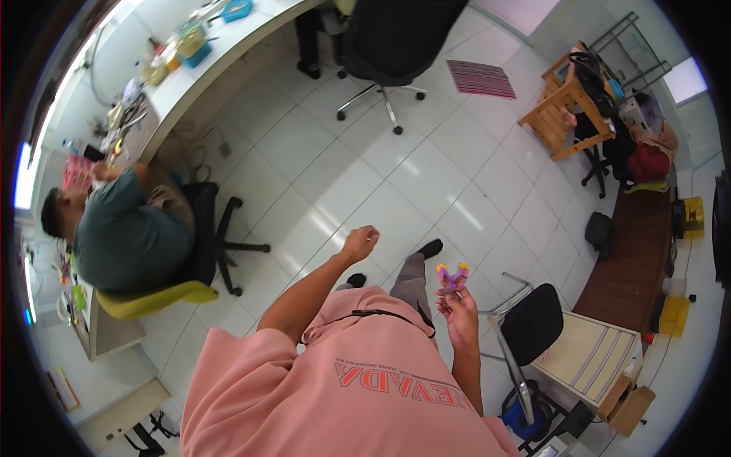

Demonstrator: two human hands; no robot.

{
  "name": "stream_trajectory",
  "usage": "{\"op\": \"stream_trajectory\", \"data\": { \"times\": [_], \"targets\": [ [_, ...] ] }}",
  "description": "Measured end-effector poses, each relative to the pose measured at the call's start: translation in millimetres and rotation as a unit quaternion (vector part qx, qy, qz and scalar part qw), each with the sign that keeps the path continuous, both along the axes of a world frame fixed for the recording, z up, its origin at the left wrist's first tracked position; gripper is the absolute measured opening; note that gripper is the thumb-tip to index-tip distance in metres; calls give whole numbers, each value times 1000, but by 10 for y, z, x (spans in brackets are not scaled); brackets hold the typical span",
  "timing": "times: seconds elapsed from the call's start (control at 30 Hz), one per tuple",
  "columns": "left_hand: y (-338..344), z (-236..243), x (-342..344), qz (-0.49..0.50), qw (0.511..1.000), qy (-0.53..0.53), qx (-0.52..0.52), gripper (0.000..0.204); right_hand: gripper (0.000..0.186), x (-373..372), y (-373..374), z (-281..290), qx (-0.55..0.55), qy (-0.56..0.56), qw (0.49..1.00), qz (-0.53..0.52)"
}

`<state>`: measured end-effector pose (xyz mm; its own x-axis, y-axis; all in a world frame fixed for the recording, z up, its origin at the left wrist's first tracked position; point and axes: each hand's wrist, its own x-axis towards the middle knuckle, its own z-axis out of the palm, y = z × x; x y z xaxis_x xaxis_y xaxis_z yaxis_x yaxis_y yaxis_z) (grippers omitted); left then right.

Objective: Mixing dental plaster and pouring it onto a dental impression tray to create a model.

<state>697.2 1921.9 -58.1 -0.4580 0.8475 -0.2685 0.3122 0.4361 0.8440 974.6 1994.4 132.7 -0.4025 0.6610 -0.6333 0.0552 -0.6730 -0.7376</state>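
- Right hand point(459, 311) raised, fingers pinched round a small purple-and-orange toy point(452, 278), held up over the white tiled floor point(396, 175).
- Left hand point(359, 243) out ahead, curled loosely, apparently holding nothing.
- Black chair point(531, 324) just right; seated person point(122, 228) far left.

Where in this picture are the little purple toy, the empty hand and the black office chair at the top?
Purple toy point(452, 277): head view, on its purple middle, above the fingers.
Left hand point(360, 243): head view, on the back of the loosely closed, empty hand.
Black chair point(396, 34): head view, on its dark backrest.
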Motion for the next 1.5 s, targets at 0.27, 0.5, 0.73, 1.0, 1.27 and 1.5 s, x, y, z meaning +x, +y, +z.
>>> {"op": "stream_trajectory", "data": {
  "times": [0.27, 0.5, 0.73, 1.0, 1.27, 1.5],
  "targets": [
    [215, -733, 46, 7, 952, 105, -286, 34, 18, 163, 2198, -19, -6, -2, 999, 34],
    [1062, -874, 622, 83, 953, 11, -291, 35, 19, 55, 4183, 204, 112, -67, 989, 69],
    [2794, -757, 78, 16, 955, 28, -295, 34, 18, -543, 5550, 76, 118, -10, 990, 78],
    [4934, -599, -1037, 42, 963, -30, -264, 33, 22, -1361, 6890, 46, 82, -7, 991, 104],
    [7709, -282, -2234, -10, 992, 23, -121, 22, 25, -1852, 8527, 62, 85, -23, 995, 44],
    [9325, -327, -2868, 52, 997, -63, -6, 26, 19, -2442, 10059, -7, 74, -26, 997, -27]
  ]
}}
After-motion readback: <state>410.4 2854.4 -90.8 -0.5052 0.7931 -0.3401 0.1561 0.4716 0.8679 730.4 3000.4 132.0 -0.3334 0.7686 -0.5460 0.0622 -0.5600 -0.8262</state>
